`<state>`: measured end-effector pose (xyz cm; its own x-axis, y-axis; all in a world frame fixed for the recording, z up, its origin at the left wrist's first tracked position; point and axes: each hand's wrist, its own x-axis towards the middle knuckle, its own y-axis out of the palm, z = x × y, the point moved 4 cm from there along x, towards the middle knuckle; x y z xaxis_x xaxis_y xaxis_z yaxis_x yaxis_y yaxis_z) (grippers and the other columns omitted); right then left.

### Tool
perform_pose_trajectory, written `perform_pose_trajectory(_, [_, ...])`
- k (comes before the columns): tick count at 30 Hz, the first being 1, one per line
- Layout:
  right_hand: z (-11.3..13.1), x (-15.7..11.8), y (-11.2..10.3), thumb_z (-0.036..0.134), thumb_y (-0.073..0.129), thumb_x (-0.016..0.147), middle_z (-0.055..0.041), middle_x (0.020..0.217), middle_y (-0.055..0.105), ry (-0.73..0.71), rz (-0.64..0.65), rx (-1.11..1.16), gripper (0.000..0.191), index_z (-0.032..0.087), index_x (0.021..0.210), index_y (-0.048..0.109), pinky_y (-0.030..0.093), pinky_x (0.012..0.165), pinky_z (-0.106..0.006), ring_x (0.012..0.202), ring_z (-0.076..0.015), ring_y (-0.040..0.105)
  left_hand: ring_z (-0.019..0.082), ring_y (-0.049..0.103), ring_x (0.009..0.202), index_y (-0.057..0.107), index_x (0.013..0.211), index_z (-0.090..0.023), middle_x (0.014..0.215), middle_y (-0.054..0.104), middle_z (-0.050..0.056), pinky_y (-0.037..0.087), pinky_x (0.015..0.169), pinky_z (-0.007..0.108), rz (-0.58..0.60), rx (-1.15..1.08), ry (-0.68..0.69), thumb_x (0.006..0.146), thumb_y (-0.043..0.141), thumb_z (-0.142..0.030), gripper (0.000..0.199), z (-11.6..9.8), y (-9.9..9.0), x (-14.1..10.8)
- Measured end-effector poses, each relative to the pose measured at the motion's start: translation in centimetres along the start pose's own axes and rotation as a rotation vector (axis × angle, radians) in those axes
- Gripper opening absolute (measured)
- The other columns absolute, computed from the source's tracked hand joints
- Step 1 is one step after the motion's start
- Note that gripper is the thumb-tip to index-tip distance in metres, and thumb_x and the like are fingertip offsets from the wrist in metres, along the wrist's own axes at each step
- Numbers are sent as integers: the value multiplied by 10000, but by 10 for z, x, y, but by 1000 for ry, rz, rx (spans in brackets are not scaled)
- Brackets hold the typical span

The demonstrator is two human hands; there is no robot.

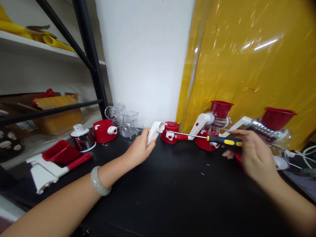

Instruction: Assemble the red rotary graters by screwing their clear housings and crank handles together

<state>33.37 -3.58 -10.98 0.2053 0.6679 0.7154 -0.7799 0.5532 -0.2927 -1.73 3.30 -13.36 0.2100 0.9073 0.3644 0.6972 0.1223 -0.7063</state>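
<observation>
My left hand (141, 147), with a pale bangle on the wrist, is closed around a white crank arm (155, 131) whose round socket faces right. In my right hand (258, 154) is a screwdriver (223, 141) with a black and yellow handle, held level. Its long shaft points left and the tip is at the socket; whether it touches inside I cannot tell. Behind the shaft sits a red base (170, 126) with a white fitting. Two rotary graters with red hoppers, one nearer (217, 120) and one farther right (271, 125), stand beyond my right hand.
On the left of the black table (172, 191) lie a white grater body (49, 172), a red hopper (61, 151), a metal grating drum (82, 138) and another red base (105, 131). Clear plastic housings (127, 123) stand behind. A black-framed shelf (95, 75) rises at the left.
</observation>
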Motion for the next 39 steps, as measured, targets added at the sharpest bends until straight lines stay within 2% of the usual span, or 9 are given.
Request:
perform_pose_trajectory(4, [-4, 4, 1, 477, 662, 910, -18, 812, 652, -56, -29, 29, 294, 253, 1097, 623, 511, 587, -323, 651, -203, 632, 198, 606, 549, 435, 1182, -183, 742, 636, 20, 449, 569, 309, -11, -11, 7, 957, 462, -398, 312, 0, -1, 1])
perform_pose_trajectory(9, [-1, 5, 8, 248, 870, 628, -24, 1081, 653, 55, -44, 540, 589, 303, 1125, 560, 546, 817, -287, 1061, -204, 648, 202, 611, 551, 448, 1171, -188, 720, 631, 10, 449, 571, 308, -15, -4, 7, 954, 474, -405, 308, -1, -1, 0])
perform_pose_trajectory(12, [-7, 4, 7, 455, 758, 794, -50, 1051, 680, 130, -61, 524, 402, 283, 1113, 585, 561, 755, -327, 992, -235, 689, 204, 615, 557, 453, 1167, -188, 720, 633, 10, 449, 576, 310, -18, -2, 28, 956, 468, -403, 302, -3, 0, -1])
perform_pose_trajectory(16, [-12, 2, 3, 650, 534, 931, 2, 593, 604, 124, 6, -42, 455, 225, 1006, 678, 432, 464, -299, 483, -210, 585, 217, 631, 594, 455, 1169, -182, 735, 644, 22, 451, 591, 313, -18, 9, 41, 957, 466, -390, 297, -5, -2, -1])
perform_pose_trajectory(18, [-10, 2, 1, 627, 619, 878, 7, 570, 589, 114, -11, -161, 426, 212, 931, 701, 386, 447, -282, 446, -178, 523, 229, 650, 643, 456, 1172, -181, 773, 660, 41, 450, 606, 315, -17, 36, 49, 959, 462, -388, 297, -6, -3, -1])
perform_pose_trajectory(22, [-1, 7, -5, 449, 809, 721, -29, 881, 678, 75, -190, 100, 372, 224, 989, 680, 449, 568, -281, 661, -174, 596, 267, 685, 791, 468, 1169, -188, 901, 693, 88, 449, 662, 335, -24, 174, 82, 963, 459, -372, 276, -7, -4, -1])
perform_pose_trajectory(29, [-10, 14, -3, 344, 802, 712, 10, 749, 590, 179, -409, 608, 304, 182, 908, 636, 426, 536, -226, 611, -111, 519, 283, 700, 907, 517, 1196, -215, 1088, 705, 107, 448, 706, 345, 7, 423, 248, 985, 433, -348, 263, -14, -2, -5])
perform_pose_trajectory(35, [6, 16, 3, 377, 687, 830, 73, 626, 525, 227, -199, 580, 252, 253, 948, 501, 417, 386, -237, 438, -136, 502, 265, 697, 830, 486, 1242, -196, 982, 714, 98, 475, 694, 343, 32, 195, 209, 983, 451, -399, 331, -22, 1, -10])
perform_pose_trajectory(39, [41, 27, 6, 313, 706, 847, 50, 790, 599, 22, -23, 312, 364, 273, 1137, 490, 406, 381, -227, 433, -120, 518, 238, 679, 719, 481, 1222, -185, 865, 700, 70, 484, 658, 329, 86, 28, 149, 970, 473, -429, 351, -21, 7, -11])
